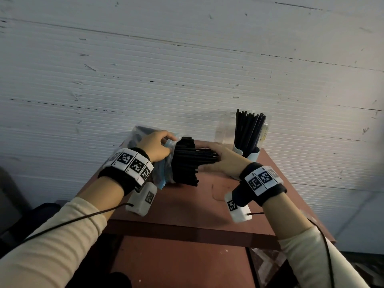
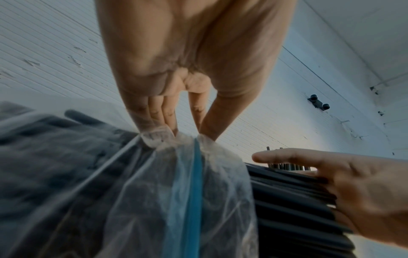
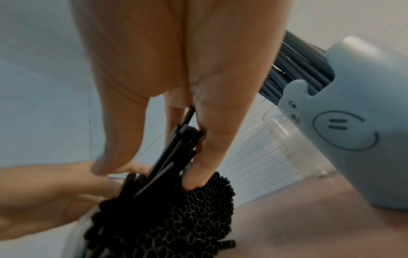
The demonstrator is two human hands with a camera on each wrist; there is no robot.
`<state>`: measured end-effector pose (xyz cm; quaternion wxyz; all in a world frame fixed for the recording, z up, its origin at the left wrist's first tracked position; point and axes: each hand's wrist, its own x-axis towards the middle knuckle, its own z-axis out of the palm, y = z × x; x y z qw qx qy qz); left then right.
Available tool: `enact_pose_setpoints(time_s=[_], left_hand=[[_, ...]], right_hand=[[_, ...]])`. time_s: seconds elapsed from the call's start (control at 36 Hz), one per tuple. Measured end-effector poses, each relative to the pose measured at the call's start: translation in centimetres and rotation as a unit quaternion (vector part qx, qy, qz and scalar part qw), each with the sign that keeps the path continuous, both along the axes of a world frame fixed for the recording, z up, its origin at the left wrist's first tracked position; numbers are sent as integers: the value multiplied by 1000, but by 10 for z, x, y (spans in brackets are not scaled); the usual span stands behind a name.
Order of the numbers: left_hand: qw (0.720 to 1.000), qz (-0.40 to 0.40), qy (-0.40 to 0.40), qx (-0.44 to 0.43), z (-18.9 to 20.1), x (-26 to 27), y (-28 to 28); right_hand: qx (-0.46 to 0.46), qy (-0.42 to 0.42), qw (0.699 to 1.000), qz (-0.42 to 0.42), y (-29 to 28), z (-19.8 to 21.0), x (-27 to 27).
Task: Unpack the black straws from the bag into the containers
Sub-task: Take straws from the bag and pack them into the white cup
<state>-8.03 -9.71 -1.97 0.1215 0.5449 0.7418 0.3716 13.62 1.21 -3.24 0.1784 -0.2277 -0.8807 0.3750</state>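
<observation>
Straws (image 1: pixel 187 161) jut from my bag (image 2: pixel 176 200); my left hand (image 1: pixel 156 147) pinches its rim, my right hand (image 1: pixel 221 161) grips some straws.

Dim, cool light — wrist views blurry

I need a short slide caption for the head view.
Left hand pinches the bag while right hand pulls black straws out.

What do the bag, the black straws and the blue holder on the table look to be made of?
Bag: thin clear plastic film, crinkled, with a blue strip.
Black straws: matte hollow tubes, likely plastic, possibly paper.
Blue holder: smooth, matte, opaque, with a printed smiley; probably moulded plastic or silicone.
</observation>
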Motion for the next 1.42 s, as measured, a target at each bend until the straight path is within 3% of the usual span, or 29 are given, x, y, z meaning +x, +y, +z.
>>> enact_pose_setpoints(time_s=[0.06, 0.19, 0.58, 0.75, 0.83, 0.94, 1.03, 1.14, 1.22, 1.33, 1.42], left_hand=[[1000, 1, -1, -1, -1, 0, 1], [1000, -1, -2, -6, 2, 1, 2], [1000, -8, 9, -1, 6, 3, -5], [996, -6, 82, 41, 14, 23, -3], [989, -52, 113, 84, 23, 45, 4], [981, -126, 149, 1, 33, 72, 20], [965, -134, 218, -49, 38, 87, 32], [955, -158, 246, -41, 42, 101, 41], [962, -172, 212, 18, 46, 112, 45], [974, -169, 104, 106, 53, 134, 48], [969, -199, -26, 145, 54, 154, 49]], right_hand=[[24, -11, 1000, -4, 1, -2, 2], [13, 71, 996, -56, -2, 2, 0], [11, 121, 985, -121, -4, 5, -6], [21, 140, 979, -149, -5, 12, 13], [54, 129, 980, -144, -7, 19, 25], [104, 102, 977, -156, -11, 28, 38], [134, 93, 973, -160, -18, 38, 49], [150, 107, 972, -145, -30, 60, 71], [151, 135, 970, -136, -38, 77, 85], [215, 191, 945, -159, -49, 101, 96], [256, 253, 918, -169, -49, 113, 96]])
